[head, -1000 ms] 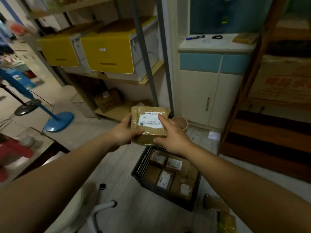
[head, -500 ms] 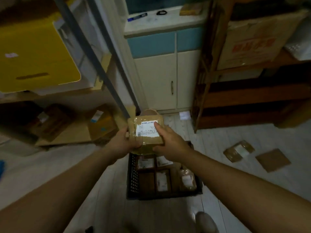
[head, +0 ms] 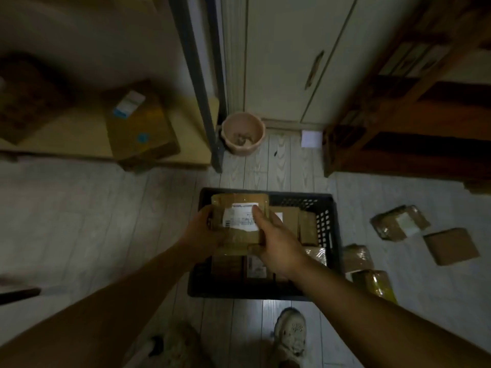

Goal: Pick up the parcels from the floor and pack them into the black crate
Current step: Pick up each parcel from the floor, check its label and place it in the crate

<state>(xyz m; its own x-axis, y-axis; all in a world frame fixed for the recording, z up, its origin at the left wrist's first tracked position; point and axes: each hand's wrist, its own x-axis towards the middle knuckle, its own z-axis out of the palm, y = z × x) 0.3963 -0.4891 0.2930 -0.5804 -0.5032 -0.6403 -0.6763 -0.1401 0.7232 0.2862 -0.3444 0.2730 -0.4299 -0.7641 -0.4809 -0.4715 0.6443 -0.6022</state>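
Note:
I hold a brown taped parcel [head: 233,205] with a white label in both hands over the left part of the black crate [head: 328,227]. My left hand [head: 202,232] grips its left side, and my right hand [head: 276,245] grips its right side with a finger on the label. Several brown parcels lie inside the crate. More parcels lie on the floor right of the crate: a taped parcel [head: 398,221], a flat brown parcel [head: 450,245], and two parcels [head: 357,257] [head: 374,284] against the crate's right wall.
A pinkish bucket [head: 243,132] stands behind the crate by a metal shelf post [head: 202,83]. A cardboard box [head: 140,126] sits on the low shelf at left. A white cabinet [head: 292,57] and a wooden rack [head: 409,123] stand behind. My shoe [head: 291,333] is near the crate's front.
The view has tilted further down. My hands have lowered the parcel closer to the crate, still held in both hands.

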